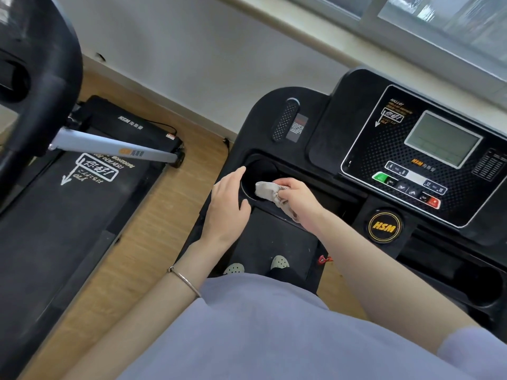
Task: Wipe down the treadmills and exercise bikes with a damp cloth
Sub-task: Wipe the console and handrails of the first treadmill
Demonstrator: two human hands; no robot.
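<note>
I stand on a black treadmill and face its console point(356, 111), which has a grey screen point(443, 138) and a row of buttons. My right hand point(297, 198) grips a crumpled grey cloth point(267, 191) at the rim of the left cup holder point(260, 171). My left hand point(226, 207) rests flat on the console's left edge beside that cup holder, its fingers straight. A round HSM badge point(383, 227) sits below the buttons.
A second black treadmill point(68, 204) lies to the left, with a grey upright point(109, 146) and a black handlebar point(55, 64). Wooden floor point(153, 215) runs between the two machines. A white wall and a window ledge are ahead. Another cup holder point(477, 283) is at the right.
</note>
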